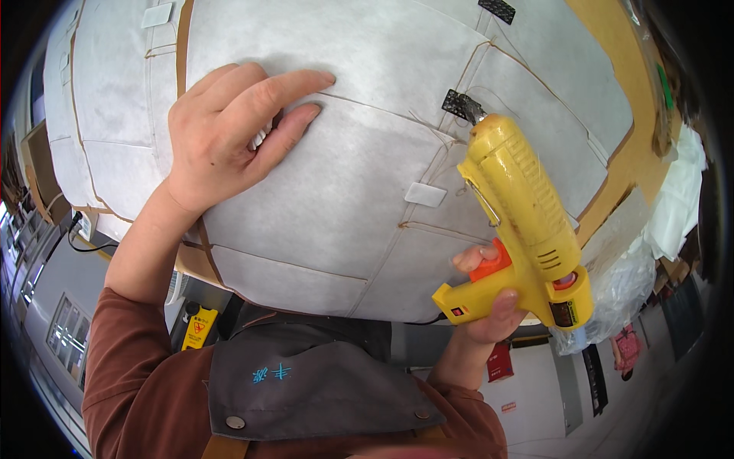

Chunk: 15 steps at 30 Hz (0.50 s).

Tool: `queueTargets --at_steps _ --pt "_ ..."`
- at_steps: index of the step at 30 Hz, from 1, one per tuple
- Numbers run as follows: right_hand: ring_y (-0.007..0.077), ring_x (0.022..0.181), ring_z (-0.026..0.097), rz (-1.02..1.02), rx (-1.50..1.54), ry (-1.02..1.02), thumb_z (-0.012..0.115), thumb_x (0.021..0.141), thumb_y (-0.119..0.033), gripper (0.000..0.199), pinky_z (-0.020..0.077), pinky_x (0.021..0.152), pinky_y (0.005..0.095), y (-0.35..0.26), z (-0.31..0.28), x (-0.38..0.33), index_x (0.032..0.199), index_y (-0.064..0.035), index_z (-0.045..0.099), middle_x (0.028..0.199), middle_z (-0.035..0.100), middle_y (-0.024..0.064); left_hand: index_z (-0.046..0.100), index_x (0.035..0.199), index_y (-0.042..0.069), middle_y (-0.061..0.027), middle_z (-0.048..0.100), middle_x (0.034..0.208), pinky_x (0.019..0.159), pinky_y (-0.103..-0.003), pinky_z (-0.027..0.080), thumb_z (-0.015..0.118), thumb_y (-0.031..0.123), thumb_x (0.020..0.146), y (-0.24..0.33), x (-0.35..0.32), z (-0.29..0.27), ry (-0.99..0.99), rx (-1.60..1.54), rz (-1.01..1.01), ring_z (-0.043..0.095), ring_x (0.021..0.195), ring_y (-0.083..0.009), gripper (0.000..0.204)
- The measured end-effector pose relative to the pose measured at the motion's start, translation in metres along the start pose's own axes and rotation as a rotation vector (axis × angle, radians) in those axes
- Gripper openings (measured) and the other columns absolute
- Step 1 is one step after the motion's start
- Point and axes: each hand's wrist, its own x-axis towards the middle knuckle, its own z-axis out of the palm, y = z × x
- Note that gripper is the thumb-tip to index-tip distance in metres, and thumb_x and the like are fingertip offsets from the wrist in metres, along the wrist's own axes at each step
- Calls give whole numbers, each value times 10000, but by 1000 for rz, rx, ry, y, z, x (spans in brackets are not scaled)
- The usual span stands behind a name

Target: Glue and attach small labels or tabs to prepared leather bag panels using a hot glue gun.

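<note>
My right hand (498,315) grips a yellow hot glue gun (527,199), with a finger at its orange trigger (492,260). The nozzle (475,112) is at a black perforated patch (457,104) on a large pale panel (306,206); whether it touches cannot be told. Loose threads lie beside that patch. My left hand (229,130) rests over the panel's left half, its thumb and index finger apart. The other fingers curl round small white pieces (261,138), which show only partly.
A white square tab (425,194) sits on the panel below the nozzle, and another white tab (157,15) is at the upper left. A second black patch (497,10) lies at the far edge. Brown cardboard (612,206) and clear plastic wrap (612,294) are on the right.
</note>
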Motion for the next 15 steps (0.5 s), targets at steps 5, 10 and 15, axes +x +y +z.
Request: queueTargets --at_steps 5,10,15 --pt "286 770 585 -6 54 16 540 931 -330 537 509 684 420 -1 6 4 1229 97 408 939 573 202 712 1055 99 18 471 617 469 -267 318 757 45 732 0 2 0 0 -6 -3 408 521 -105 331" --pt "261 865 609 88 176 29 671 877 -336 554 516 765 398 -4 3 -6 1208 69 490 998 599 166 710 1050 92 16 472 616 468 -267 319 756 38 727 1 3 0 -2 -6 -5 409 520 -108 330" --pt "266 872 615 103 178 0 674 874 -341 541 516 776 400 -4 2 -7 1178 75 506 949 619 179 713 1033 143 26 430 580 460 -278 335 767 101 730 2 4 1 27 20 -33 420 508 -125 311"
